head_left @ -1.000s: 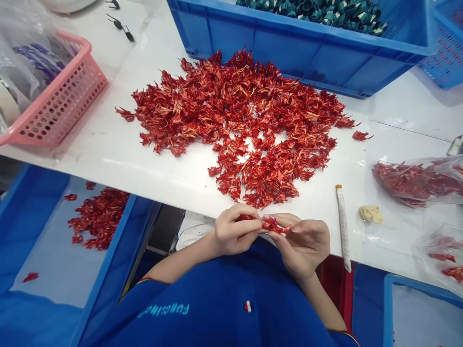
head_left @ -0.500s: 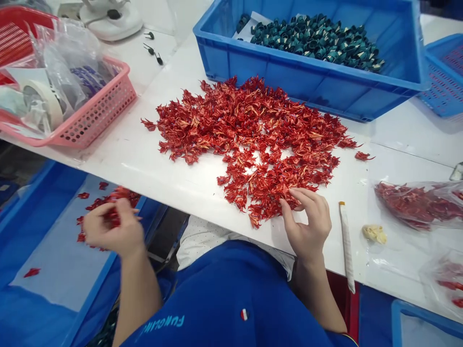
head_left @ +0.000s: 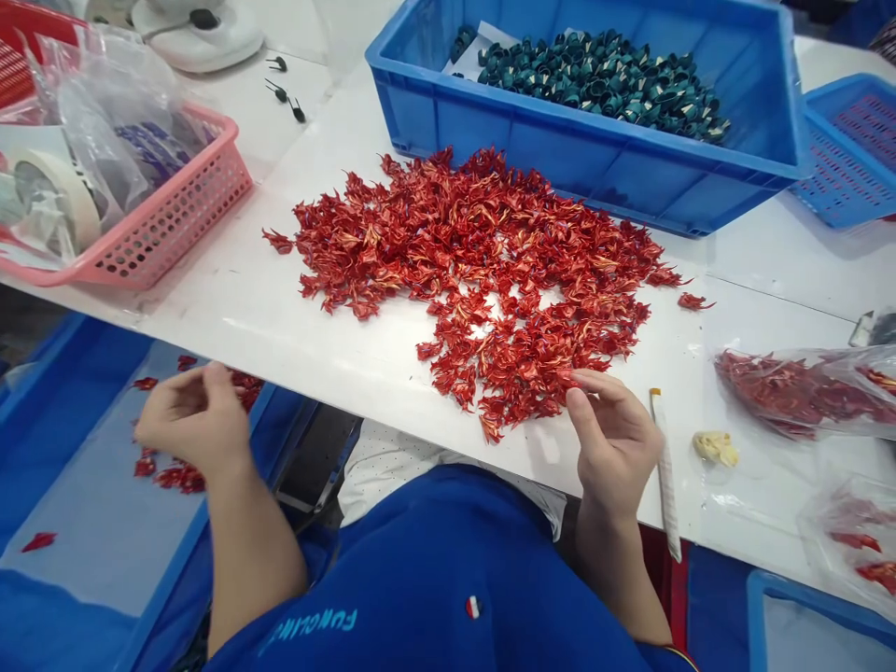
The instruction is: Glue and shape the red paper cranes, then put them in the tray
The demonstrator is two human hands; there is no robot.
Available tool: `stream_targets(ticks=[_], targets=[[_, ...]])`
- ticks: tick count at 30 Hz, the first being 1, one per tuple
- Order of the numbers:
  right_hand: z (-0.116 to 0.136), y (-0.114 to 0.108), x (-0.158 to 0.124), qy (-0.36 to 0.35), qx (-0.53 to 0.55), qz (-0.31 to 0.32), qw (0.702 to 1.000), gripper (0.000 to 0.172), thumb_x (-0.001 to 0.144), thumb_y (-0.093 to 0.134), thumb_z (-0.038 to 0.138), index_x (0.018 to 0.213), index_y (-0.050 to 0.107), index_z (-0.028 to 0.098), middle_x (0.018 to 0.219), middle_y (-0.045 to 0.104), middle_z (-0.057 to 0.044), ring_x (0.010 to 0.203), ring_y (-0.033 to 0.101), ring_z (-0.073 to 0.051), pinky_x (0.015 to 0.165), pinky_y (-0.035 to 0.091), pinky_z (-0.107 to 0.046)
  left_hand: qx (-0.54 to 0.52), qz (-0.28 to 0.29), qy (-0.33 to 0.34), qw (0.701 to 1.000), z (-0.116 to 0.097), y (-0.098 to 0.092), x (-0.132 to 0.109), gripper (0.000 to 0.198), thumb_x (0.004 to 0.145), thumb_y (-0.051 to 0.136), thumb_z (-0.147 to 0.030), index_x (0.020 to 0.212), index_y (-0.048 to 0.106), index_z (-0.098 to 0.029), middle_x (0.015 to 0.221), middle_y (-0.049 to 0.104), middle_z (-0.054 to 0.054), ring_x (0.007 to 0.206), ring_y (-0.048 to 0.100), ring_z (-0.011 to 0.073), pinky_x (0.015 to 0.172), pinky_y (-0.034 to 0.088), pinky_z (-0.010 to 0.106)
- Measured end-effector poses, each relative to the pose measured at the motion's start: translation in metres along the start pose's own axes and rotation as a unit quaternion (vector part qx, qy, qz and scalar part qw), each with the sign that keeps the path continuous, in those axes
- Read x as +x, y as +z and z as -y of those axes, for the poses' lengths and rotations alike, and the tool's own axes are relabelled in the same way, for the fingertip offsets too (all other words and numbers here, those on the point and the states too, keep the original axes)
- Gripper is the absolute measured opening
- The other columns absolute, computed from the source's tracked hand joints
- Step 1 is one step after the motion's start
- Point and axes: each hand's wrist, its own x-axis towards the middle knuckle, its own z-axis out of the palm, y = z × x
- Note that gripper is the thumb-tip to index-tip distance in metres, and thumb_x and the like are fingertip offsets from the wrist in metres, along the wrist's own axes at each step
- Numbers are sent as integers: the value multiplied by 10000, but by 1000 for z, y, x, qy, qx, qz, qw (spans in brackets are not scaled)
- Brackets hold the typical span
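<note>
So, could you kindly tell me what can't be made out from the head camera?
Head view:
Left hand: its fingers hide anything held.
Red paper cranes: overlapping, too small to count.
Pink basket: plastic bag hides the contents, left edge cuts it.
Clear bag: cut off by right edge.

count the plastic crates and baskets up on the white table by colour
blue: 2 (a solid crate, a perforated basket)
pink: 1 (a perforated basket)
red: 1 (a basket, cut off by the top left corner)
total: 4
</note>
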Motion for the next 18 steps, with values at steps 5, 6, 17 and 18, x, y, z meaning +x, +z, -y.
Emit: stream_targets(ticks=[5,6,17,18], targets=[[13,0,-3,234,212,78,946,167,779,748,394,805,716,232,696,665,-4,533,534,-110,462,415,-235,-141,140,168,966,-75,58,-65,66,741,720,-141,699,671,-153,604,655,-19,504,569,91,493,470,206],[16,1,-4,267,234,95,930,198,761,759,413,782,709,223,663,651,-2,517,528,-108,449,405,-229,-170,211,196,942,-91,67,-78,37,759,712,-129,745,689,-155,653,682,-1,533,585,91,511,484,202],[17,6,-12,386,277,213,853,400,780,684,571,747,661,173,541,611,-1,416,518,-109,350,381,-194,-311,577,-217,723,-142,94,-114,341,675,822,-429,693,661,-129,599,657,25,485,581,98,448,444,186],[17,6,-13,366,277,201,865,414,797,660,589,769,670,176,547,622,-4,413,521,-111,347,388,-198,-317,577,-268,703,-142,95,-115,376,640,842,-448,687,650,-128,542,634,5,428,540,81,410,405,175]])
